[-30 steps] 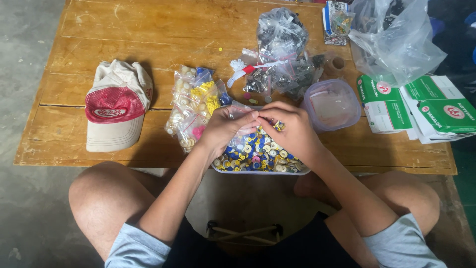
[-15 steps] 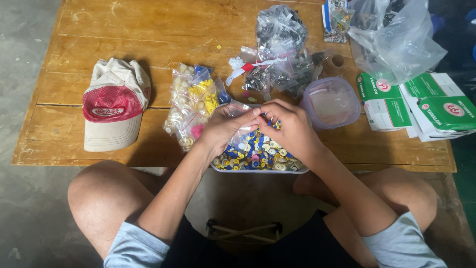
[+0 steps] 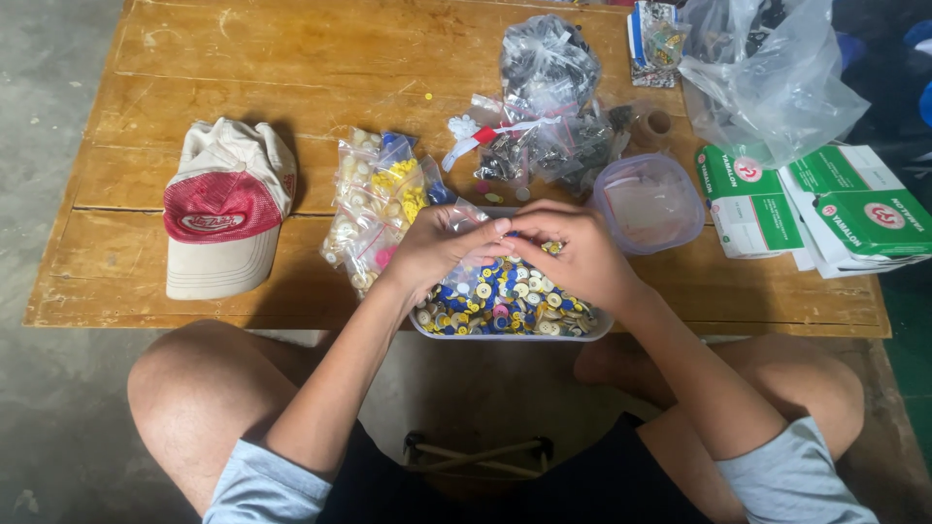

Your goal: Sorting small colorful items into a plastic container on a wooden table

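Note:
A clear plastic tray (image 3: 592, 328) full of small blue, yellow and white round pieces (image 3: 505, 301) sits at the near edge of the wooden table (image 3: 291, 87). Both hands meet just above it. My left hand (image 3: 442, 247) and my right hand (image 3: 573, 254) pinch a small piece between their fingertips, along with a bit of clear plastic bag; the piece itself is too small to make out. Small clear bags of white, yellow and blue pieces (image 3: 379, 209) lie just left of my left hand.
A red and beige cap (image 3: 225, 221) lies at the left. Bags of dark parts (image 3: 549, 92) stand behind the tray, with an empty clear container (image 3: 649, 202) to the right. Green and white boxes (image 3: 815, 209) and a large clear bag (image 3: 767, 82) fill the right side.
The hands stay together over the tray; the fingers have shifted slightly, working the small piece. Nothing else on the table has moved.

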